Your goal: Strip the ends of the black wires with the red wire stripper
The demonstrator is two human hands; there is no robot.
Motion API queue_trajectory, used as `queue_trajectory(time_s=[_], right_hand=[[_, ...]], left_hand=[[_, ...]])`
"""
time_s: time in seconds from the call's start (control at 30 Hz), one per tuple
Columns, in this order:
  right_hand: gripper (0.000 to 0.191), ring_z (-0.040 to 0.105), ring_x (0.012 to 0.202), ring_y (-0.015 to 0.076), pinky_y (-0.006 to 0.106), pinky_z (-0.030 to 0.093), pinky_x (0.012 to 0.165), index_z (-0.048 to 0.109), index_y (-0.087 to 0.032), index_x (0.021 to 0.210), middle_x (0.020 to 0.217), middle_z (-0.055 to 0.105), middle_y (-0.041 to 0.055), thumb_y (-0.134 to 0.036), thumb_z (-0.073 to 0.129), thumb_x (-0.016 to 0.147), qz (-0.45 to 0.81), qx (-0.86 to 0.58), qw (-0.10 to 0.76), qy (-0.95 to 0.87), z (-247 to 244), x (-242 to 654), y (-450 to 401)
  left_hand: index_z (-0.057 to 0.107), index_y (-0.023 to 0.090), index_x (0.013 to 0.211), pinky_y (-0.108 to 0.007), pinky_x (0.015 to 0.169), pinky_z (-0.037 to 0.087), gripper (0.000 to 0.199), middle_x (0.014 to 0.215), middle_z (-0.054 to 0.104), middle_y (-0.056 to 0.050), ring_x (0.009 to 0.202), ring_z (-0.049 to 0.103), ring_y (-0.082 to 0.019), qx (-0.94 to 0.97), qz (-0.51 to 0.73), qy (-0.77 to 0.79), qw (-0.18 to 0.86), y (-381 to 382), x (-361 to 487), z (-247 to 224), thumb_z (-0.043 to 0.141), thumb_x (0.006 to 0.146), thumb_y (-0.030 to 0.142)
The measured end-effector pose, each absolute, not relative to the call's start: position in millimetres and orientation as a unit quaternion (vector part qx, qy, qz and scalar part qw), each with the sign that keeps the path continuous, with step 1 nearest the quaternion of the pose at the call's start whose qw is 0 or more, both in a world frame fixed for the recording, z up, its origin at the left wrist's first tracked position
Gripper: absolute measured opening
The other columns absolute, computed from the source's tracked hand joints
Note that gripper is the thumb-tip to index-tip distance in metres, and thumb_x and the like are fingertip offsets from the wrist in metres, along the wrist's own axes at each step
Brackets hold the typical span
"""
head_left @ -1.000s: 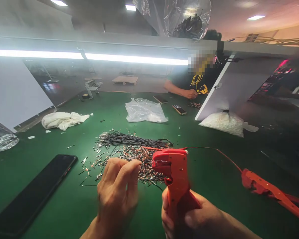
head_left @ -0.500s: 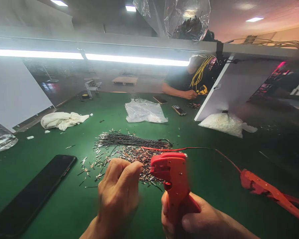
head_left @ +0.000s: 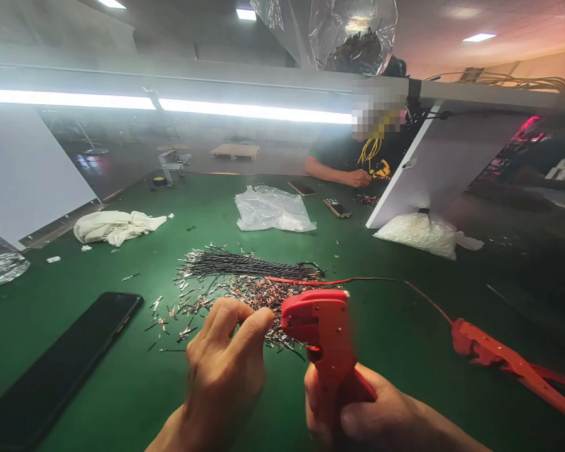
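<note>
My right hand [head_left: 353,408] is wrapped round the handle of a red wire stripper [head_left: 327,333], its jaws facing left. Thumb and fingers of my left hand [head_left: 228,351] are pinched together just left of those jaws, on a thin black wire that is mostly hidden now. Behind both hands lies a bundle of black wires [head_left: 249,263] with bare tips at the left. Loose clippings of copper and black insulation [head_left: 258,292] are heaped in front of the bundle and partly hidden by my hands and the stripper.
A black phone [head_left: 66,364] lies at left. A second red hand tool [head_left: 508,358] is at right, near a red wire [head_left: 358,279]. Farther back are a white cloth [head_left: 120,227], a plastic bag [head_left: 274,208] and a filled bag [head_left: 419,235]. A co-worker's hand [head_left: 359,178] is across the table.
My left fingertips have come slightly closer to the stripper's jaws. The short stretch of black wire that showed between them is now hardly visible. My right hand keeps its grip.
</note>
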State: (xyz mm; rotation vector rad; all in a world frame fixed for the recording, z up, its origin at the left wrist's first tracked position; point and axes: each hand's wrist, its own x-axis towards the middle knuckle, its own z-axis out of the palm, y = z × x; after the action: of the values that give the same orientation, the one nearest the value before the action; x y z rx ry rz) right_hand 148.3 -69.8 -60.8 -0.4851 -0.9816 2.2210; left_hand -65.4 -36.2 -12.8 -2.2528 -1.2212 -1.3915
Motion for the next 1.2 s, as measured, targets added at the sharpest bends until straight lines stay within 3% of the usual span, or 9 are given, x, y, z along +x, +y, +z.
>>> queue_trajectory(time_s=[0.33, 0.63, 0.8, 0.97, 1.07, 1.2], right_hand=[[0.030, 0.044, 0.057, 0.0081, 0.022, 0.032, 0.053, 0.058, -0.012, 0.083, 0.067, 0.052, -0.0005, -0.034, 0.075, 0.072, 0.844, -0.173, 0.304, -0.406, -69, 150, -69], [0.043, 0.029, 0.040, 0.0047, 0.020, 0.025, 0.042, 0.045, -0.020, 0.072, 0.049, 0.035, -0.0104, -0.055, 0.071, 0.077, 0.838, -0.189, 0.337, -0.386, -79, 141, -72], [0.046, 0.023, 0.039, 0.0041, 0.020, 0.022, 0.040, 0.045, -0.020, 0.064, 0.047, 0.032, -0.0107, -0.054, 0.075, 0.074, 0.826, -0.210, 0.341, -0.396, -83, 146, -64], [0.046, 0.034, 0.042, 0.0068, 0.021, 0.030, 0.043, 0.050, -0.020, 0.073, 0.051, 0.039, -0.0080, -0.059, 0.073, 0.073, 0.838, -0.213, 0.337, -0.373, -81, 148, -67], [0.044, 0.047, 0.054, 0.0102, 0.023, 0.037, 0.054, 0.056, -0.016, 0.085, 0.063, 0.050, -0.0015, -0.055, 0.073, 0.073, 0.850, -0.191, 0.341, -0.354, -76, 147, -70], [0.040, 0.050, 0.060, 0.0129, 0.027, 0.040, 0.063, 0.057, -0.012, 0.096, 0.067, 0.054, 0.0026, -0.048, 0.064, 0.080, 0.867, -0.130, 0.352, -0.326, -73, 146, -71]], left_hand=[[0.062, 0.018, 0.089, -0.019, 0.055, 0.039, 0.022, 0.073, 0.049, 0.002, 0.064, 0.045, -0.009, -0.766, -0.480, -0.413, 0.111, -35, -66, -13, 0.056, 0.083, -0.002], [0.058, 0.016, 0.097, -0.019, 0.055, 0.042, 0.014, 0.073, 0.054, 0.001, 0.063, 0.049, -0.009, -0.777, -0.482, -0.402, 0.046, -33, -67, -15, 0.054, 0.089, 0.005], [0.059, 0.019, 0.093, -0.019, 0.053, 0.041, 0.015, 0.071, 0.055, 0.002, 0.059, 0.050, -0.009, -0.792, -0.455, -0.408, -0.012, -31, -69, -15, 0.049, 0.092, 0.008], [0.058, 0.018, 0.094, -0.018, 0.053, 0.041, 0.016, 0.070, 0.056, 0.002, 0.059, 0.049, -0.008, -0.798, -0.472, -0.372, -0.058, -32, -69, -11, 0.049, 0.091, 0.005], [0.058, 0.017, 0.093, -0.019, 0.053, 0.040, 0.016, 0.070, 0.055, 0.002, 0.059, 0.048, -0.008, -0.796, -0.473, -0.374, -0.051, -33, -70, -9, 0.051, 0.090, 0.003], [0.060, 0.015, 0.091, -0.018, 0.057, 0.042, 0.014, 0.071, 0.056, 0.001, 0.062, 0.049, -0.008, -0.791, -0.479, -0.380, -0.028, -31, -71, -6, 0.054, 0.089, 0.003]])
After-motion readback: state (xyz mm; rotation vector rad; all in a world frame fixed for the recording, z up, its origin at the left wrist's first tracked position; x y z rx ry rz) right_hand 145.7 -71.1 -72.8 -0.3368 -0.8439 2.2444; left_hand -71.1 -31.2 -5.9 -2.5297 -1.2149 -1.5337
